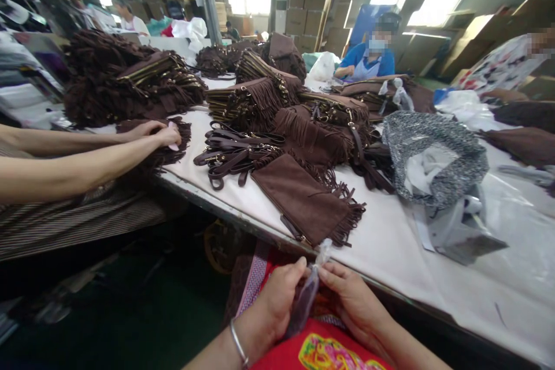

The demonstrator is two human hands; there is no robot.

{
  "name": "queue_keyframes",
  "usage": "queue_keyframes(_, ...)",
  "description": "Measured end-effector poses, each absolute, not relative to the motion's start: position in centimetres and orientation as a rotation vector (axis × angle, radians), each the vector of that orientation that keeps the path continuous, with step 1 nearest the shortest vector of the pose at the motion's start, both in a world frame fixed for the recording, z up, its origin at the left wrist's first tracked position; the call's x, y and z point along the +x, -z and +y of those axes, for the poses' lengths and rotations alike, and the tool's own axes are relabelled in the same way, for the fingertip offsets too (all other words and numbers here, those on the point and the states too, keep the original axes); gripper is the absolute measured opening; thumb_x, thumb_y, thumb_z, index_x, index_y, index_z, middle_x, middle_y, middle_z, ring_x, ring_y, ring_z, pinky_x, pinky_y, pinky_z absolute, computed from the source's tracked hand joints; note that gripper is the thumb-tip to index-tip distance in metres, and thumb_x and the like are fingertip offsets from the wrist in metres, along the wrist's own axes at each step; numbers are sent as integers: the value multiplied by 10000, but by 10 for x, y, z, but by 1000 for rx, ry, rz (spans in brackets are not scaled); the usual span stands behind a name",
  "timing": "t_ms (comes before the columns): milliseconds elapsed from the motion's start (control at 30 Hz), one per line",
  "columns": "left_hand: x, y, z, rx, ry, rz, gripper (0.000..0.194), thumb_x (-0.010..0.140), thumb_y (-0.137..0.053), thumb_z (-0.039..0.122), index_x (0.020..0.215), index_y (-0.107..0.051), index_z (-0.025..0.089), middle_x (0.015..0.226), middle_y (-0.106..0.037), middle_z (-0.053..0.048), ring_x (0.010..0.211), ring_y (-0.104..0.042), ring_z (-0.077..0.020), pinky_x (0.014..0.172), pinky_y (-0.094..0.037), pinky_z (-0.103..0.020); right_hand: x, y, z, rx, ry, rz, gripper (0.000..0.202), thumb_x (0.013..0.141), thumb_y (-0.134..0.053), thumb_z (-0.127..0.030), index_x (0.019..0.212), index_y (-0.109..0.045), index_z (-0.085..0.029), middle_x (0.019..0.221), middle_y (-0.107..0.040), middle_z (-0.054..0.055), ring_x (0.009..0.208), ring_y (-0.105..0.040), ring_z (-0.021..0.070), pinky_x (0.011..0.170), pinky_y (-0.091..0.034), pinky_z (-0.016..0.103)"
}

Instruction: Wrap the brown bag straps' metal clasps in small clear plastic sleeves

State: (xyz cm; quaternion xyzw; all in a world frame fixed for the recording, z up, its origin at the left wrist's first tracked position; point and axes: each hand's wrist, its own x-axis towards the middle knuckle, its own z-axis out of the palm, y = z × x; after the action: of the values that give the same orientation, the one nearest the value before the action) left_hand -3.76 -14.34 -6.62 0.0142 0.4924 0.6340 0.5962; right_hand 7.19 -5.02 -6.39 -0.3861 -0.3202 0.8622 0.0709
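Both my hands are close together over my lap at the table's front edge. My left hand [280, 295], with a silver bangle on the wrist, is closed on a clear plastic bag [309, 295]. Fingers of my right hand [349, 295] pinch the same bag at its twisted neck. Something dark shows through the plastic; I cannot make out what. Just beyond my hands lies a flat brown fringed pouch [303, 196] on the white-covered table [385, 231]. Dark straps [234, 153] are heaped behind it on the left.
Stacks of brown fringed pouches [247, 104] stand farther back. On the right sits a grey speckled cloth [437, 150] over a box-like holder. Another person's hands [162, 134] work at the left on brown pieces. A person in blue [368, 60] sits across the table.
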Motion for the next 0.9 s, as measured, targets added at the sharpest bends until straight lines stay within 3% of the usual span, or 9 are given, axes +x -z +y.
queue_keyframes(200, -44, 74, -137, -11, -1465, 1087, 242, 644, -760, 323, 697, -635, 122, 618, -602, -10, 545, -531, -106, 554, -407, -226, 75, 64, -51, -1135, -2603, -975, 263, 713, -782, -354, 807, -636, -156, 659, -675, 26, 653, -666, 193, 678, -535, 337)
queue_keyframes(333, -47, 68, -133, 113, -1425, 1314, 196, 713, -677, 308, 648, -595, 143, 558, -533, 28, 493, -452, -88, 497, -350, -219, 74, 66, -50, -1217, -2497, -1132, 324, 690, -784, -426, 782, -618, -164, 602, -635, -12, 556, -610, 136, 579, -498, 259)
queue_keyframes(433, -51, 61, -130, 371, -1359, 1606, 172, 774, -597, 286, 681, -629, 146, 620, -588, 0, 562, -498, -113, 538, -377, -233, 72, 65, -48, -1310, -2411, -1286, 362, 692, -765, -476, 771, -603, -163, 580, -627, -23, 482, -556, 93, 501, -450, 207)
queue_keyframes(600, -60, 54, -129, 978, -1242, 1963, 198, 821, -517, 176, 657, -626, 155, 701, -607, -20, 691, -540, -135, 650, -390, -252, 68, 61, -45, -1455, -2288, -1488, 356, 695, -740, -482, 744, -607, -156, 579, -673, 20, 508, -605, 121, 491, -440, 201)
queue_keyframes(900, -66, 55, -130, 1753, -904, 2057, 162, 850, -492, 119, 703, -545, 163, 767, -562, -37, 778, -515, -165, 702, -383, -289, 64, 60, -42, -1507, -2240, -1597, 264, 746, -660, -399, 691, -580, -154, 516, -667, 36, 428, -556, 101, 448, -408, 193)
